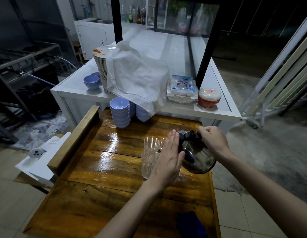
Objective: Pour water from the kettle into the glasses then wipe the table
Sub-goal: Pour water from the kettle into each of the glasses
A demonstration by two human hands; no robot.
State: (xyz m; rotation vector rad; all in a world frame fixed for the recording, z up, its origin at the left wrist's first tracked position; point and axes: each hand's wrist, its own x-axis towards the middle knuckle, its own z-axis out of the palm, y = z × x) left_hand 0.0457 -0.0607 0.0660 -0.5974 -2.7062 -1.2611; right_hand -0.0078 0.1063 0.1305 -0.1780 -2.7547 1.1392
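A steel kettle with a black handle is tilted to the left over the wooden table, its spout toward the clear glasses. My right hand grips the black handle at the top. My left hand lies flat with fingers straight against the kettle's lid side, partly covering the glasses. The near glass stands under the spout; a second glass stands just behind it, and a third is mostly hidden. A blue cloth lies at the table's near right edge.
Stacks of lilac bowls stand at the table's far edge. Behind is a white counter with a plate stack under a white cloth, a plastic packet and a red-white container. The tabletop looks wet and glossy.
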